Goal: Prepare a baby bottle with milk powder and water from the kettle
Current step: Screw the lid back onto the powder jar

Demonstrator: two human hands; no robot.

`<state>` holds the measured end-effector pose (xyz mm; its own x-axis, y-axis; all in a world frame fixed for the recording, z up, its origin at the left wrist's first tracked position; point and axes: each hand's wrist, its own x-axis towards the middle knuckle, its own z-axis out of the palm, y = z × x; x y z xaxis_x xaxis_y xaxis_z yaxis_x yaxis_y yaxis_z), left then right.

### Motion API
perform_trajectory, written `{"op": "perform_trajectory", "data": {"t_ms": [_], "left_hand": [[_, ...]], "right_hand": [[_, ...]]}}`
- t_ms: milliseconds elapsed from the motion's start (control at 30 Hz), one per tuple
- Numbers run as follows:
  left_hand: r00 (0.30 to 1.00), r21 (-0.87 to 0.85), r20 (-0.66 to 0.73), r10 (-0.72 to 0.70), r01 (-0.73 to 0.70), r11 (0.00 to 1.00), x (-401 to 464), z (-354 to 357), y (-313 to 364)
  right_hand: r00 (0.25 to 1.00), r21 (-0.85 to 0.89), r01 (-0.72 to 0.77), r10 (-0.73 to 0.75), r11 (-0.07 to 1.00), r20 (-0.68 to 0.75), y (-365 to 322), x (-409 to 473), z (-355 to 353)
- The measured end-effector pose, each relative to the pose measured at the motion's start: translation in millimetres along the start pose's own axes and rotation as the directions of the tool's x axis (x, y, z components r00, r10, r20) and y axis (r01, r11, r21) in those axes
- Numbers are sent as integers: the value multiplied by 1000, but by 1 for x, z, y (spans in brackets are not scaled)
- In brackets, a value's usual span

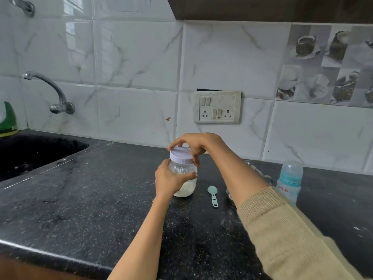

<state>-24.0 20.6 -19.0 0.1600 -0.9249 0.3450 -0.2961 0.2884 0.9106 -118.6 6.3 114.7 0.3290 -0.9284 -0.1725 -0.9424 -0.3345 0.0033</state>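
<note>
A clear plastic jar (186,186) with white milk powder at its bottom stands on the black granite counter (90,199). My left hand (170,179) wraps around the jar's body. My right hand (196,145) grips the jar's white ribbed lid (180,155) from above. A pale blue measuring spoon (213,196) lies on the counter just right of the jar. The baby bottle (289,181), pale blue with a clear cap, stands upright at the right. A glass and metal vessel (256,170), perhaps the kettle, is mostly hidden behind my right forearm.
A black sink (30,152) is sunk into the counter at the left, with a steel tap (52,91) on the tiled wall above it. A green bottle (8,118) stands at the far left. A switch and socket plate (217,107) is on the wall behind.
</note>
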Motion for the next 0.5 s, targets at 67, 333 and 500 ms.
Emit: {"op": "perform_trajectory", "data": {"t_ms": [67, 333, 500], "left_hand": [[1000, -1, 2, 1, -1, 1000, 1, 0, -1], [1000, -3, 1, -13, 13, 1000, 1, 1, -2], [1000, -6, -6, -26, 26, 1000, 2, 3, -5]], "right_hand": [[1000, -30, -4, 5, 1000, 24, -3, 2, -1], [994, -108, -79, 86, 991, 66, -12, 2, -4], [980, -23, -194, 195, 981, 39, -12, 2, -9]]}}
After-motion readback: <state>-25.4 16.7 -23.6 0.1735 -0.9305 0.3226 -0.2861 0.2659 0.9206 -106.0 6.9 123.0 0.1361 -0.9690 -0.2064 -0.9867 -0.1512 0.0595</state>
